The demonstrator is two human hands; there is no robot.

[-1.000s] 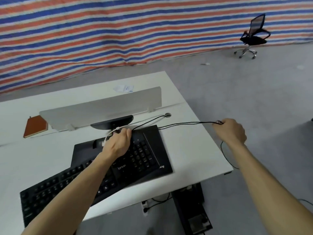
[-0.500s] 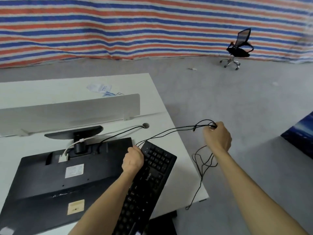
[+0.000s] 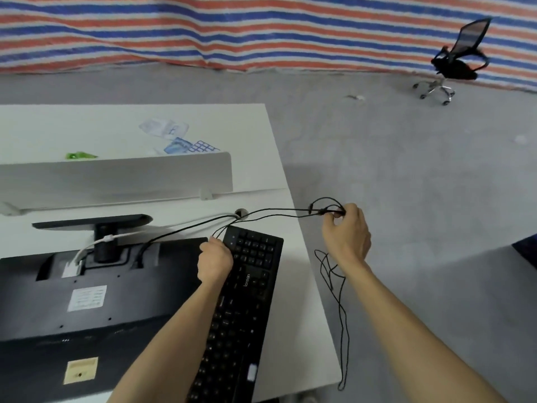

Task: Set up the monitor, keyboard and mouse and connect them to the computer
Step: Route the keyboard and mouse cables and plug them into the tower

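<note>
A black monitor (image 3: 87, 309) lies with its back up on the white desk (image 3: 302, 301), a white cable and a black cable plugged into it. A black keyboard (image 3: 247, 303) lies to its right, running away from me. My left hand (image 3: 215, 259) is curled at the keyboard's far left corner, holding its thin black cable (image 3: 276, 213). My right hand (image 3: 347, 235), out past the desk's right edge, pinches loops of that same cable, and more of it hangs down below the hand. No mouse is visible.
A white divider panel (image 3: 116, 178) stands across the desk behind the monitor stand. A cable hole (image 3: 241, 212) sits beside it. Papers and a green item lie beyond the panel. A black office chair (image 3: 456, 62) stands far right on grey floor by a striped tarp.
The view has shifted closer and to the right. My left hand has come back from the monitor stand to the keyboard's corner. My right hand has gathered more cable loops.
</note>
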